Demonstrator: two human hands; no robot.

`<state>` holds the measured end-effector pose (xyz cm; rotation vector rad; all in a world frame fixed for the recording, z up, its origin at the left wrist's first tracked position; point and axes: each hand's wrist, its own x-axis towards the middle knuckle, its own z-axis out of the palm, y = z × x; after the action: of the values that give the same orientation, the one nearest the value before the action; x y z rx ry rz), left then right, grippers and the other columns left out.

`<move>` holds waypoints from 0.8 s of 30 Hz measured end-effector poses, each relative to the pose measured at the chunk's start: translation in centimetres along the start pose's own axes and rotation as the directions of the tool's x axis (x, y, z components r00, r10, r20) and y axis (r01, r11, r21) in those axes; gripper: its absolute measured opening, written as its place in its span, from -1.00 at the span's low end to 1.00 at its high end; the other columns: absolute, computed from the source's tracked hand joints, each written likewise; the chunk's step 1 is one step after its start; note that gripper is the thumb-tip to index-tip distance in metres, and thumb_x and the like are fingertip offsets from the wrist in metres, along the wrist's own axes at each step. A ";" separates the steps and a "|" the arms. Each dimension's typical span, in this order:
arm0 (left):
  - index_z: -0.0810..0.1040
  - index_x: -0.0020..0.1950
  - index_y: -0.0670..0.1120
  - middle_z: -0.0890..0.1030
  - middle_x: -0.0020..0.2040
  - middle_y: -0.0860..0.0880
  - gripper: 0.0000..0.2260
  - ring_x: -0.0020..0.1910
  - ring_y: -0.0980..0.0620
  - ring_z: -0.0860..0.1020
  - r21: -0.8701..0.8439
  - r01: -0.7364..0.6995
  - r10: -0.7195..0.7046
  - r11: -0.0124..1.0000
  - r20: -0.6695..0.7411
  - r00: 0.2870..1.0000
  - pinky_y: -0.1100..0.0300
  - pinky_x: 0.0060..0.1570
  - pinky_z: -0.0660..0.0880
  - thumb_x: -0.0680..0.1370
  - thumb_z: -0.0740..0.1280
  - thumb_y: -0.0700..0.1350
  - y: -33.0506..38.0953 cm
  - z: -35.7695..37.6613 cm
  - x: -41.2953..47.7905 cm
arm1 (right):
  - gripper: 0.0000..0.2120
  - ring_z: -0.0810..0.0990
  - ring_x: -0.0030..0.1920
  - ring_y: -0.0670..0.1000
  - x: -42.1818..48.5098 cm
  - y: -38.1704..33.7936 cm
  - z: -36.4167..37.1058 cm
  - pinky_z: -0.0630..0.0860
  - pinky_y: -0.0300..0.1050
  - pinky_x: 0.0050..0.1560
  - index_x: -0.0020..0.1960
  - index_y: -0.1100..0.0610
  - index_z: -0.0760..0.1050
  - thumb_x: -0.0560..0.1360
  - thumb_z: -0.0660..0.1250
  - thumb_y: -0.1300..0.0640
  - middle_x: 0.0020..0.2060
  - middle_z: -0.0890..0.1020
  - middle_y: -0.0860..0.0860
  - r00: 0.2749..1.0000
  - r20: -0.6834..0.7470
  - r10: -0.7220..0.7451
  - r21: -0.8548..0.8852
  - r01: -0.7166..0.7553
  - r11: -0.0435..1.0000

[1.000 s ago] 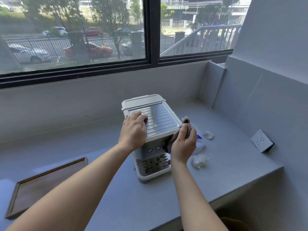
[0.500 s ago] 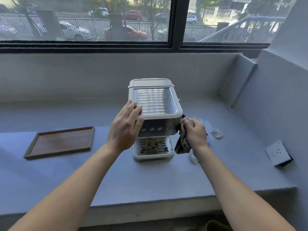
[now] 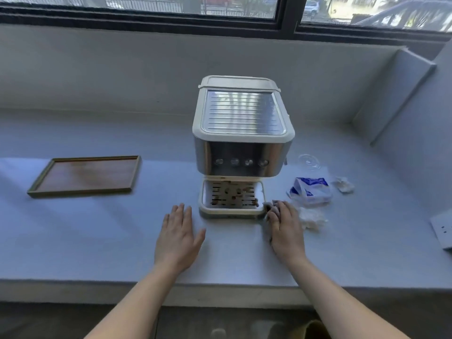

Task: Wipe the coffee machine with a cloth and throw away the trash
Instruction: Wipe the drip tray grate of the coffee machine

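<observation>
So from the head cam: right hand (image 3: 285, 226) presses the cloth (image 3: 269, 207) flat beside the coffee machine (image 3: 242, 133) drip tray, left hand (image 3: 178, 237) fingers spread on the surface (image 3: 97, 241). Probably trash (image 3: 309, 189) next: grab the wrappers.

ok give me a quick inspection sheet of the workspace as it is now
surface: pale counter under a window, bare in front of the hands
job's things: coffee machine upright at centre, brown bits on its drip tray; cloth under the right hand
clutter: blue and white wrapper, crumpled tissues, clear lid, all right of the machine; wooden tray to the left
hands: left hand open and flat on the counter; right hand pressing the cloth beside the drip tray
cables: nothing seen
surroundings: white socket on the right wall
</observation>
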<state>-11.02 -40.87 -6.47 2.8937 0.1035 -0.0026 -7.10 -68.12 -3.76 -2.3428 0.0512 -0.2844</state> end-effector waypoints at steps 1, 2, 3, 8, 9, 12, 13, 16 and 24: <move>-0.10 0.59 -0.10 -0.09 0.61 -0.08 -0.31 0.56 0.00 -0.19 0.009 0.000 0.000 1.000 0.017 1.000 0.06 0.51 -0.24 0.58 -0.07 0.27 -0.2 0.3 0.4 | -0.83 0.46 0.21 0.16 0.4 0.2 0.5 0.35 -0.06 0.24 0.13 0.21 0.51 0.59 0.20 0.23 0.13 0.54 0.10 0.999 0.010 -0.051 -0.088 0.052 0.995; -0.12 0.59 -0.08 -0.11 0.61 -0.08 -0.30 0.56 0.00 -0.21 0.016 -0.001 0.000 1.000 0.036 0.999 0.05 0.51 -0.26 0.57 -0.08 0.29 -0.2 0.5 0.7 | -0.80 0.45 0.25 0.20 0.8 0.4 0.9 0.35 0.01 0.29 0.16 0.22 0.50 0.59 0.18 0.24 0.17 0.54 0.13 0.995 0.046 -0.084 -0.180 0.091 0.979; -0.14 0.59 -0.07 -0.13 0.61 -0.07 -0.29 0.56 0.00 -0.24 0.018 -0.002 0.001 1.000 0.053 0.999 0.03 0.51 -0.27 0.56 -0.10 0.31 -0.1 0.8 0.8 | -0.74 0.41 0.33 0.22 1.4 0.6 1.0 0.32 0.07 0.35 0.23 0.21 0.48 0.59 0.16 0.23 0.24 0.53 0.12 0.992 0.099 -0.078 -0.268 0.102 0.958; -0.20 0.58 0.00 -0.14 0.61 -0.04 -0.21 0.55 -0.02 -0.28 -0.109 0.061 -0.056 0.992 0.046 0.997 -0.03 0.49 -0.32 0.47 -0.26 0.42 1.1 1.1 1.0 | -0.59 0.14 0.54 0.08 2.3 1.8 0.2 0.17 0.03 0.46 0.42 0.05 0.40 0.58 0.17 0.17 0.46 0.37 -0.06 0.953 0.286 -0.100 -0.404 0.215 0.889; -0.21 0.58 0.00 -0.14 0.61 -0.03 -0.20 0.55 -0.02 -0.29 -0.115 0.064 -0.060 0.991 0.038 0.997 -0.05 0.49 -0.32 0.46 -0.30 0.43 1.3 1.1 1.0 | -0.61 0.14 0.55 0.05 1.7 1.9 -0.2 0.18 0.03 0.46 0.41 0.04 0.43 0.59 0.19 0.16 0.46 0.38 -0.06 0.946 0.294 -0.136 -0.384 0.247 0.890; -0.27 0.57 0.03 -0.15 0.61 0.02 -0.23 0.54 -0.04 -0.31 -0.084 0.048 -0.048 0.995 0.000 0.999 -0.07 0.48 -0.35 0.46 -0.36 0.43 1.6 1.4 1.0 | -0.69 0.26 0.50 0.02 -0.3 2.5 -1.5 0.25 0.03 0.43 0.31 0.07 0.54 0.58 0.28 0.15 0.39 0.47 -0.07 0.914 0.302 -0.269 -0.311 0.361 0.879; -0.29 0.56 0.03 -0.15 0.61 0.03 -0.24 0.54 -0.04 -0.32 -0.080 0.037 -0.038 0.996 -0.009 0.999 -0.08 0.48 -0.35 0.47 -0.35 0.42 1.5 1.5 1.0 | -0.70 0.32 0.48 0.02 -0.9 2.7 -1.9 0.28 0.02 0.42 0.28 0.09 0.57 0.56 0.32 0.19 0.36 0.51 -0.05 0.896 0.305 -0.323 -0.290 0.411 0.864; -0.29 0.56 0.04 -0.14 0.61 0.04 -0.26 0.53 -0.04 -0.33 -0.081 0.022 -0.023 0.996 -0.008 1.000 -0.10 0.49 -0.32 0.49 -0.34 0.41 1.4 1.9 0.9 | -0.70 0.46 0.37 0.04 -2.2 3.1 -2.5 0.39 -0.02 0.36 0.21 0.13 0.62 0.48 0.42 0.24 0.26 0.59 -0.04 0.858 0.272 -0.436 -0.229 0.498 0.836; -0.08 0.58 0.05 0.10 0.59 0.05 -0.32 0.57 -0.02 -0.09 -0.251 0.139 -0.160 0.958 -0.067 0.985 -0.18 0.49 -0.23 0.53 -0.23 0.34 3.3 1.3 2.3 | -0.89 0.56 -0.05 0.12 -0.1 1.2 -0.6 0.43 -0.08 0.01 -0.12 0.11 0.57 0.49 0.30 0.28 -0.19 0.65 -0.03 0.990 0.052 -0.129 -0.162 0.136 0.977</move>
<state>-8.44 -44.16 -6.93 2.6316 0.3160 0.1016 -7.31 -69.38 -4.25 -2.5210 -0.1061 -0.3078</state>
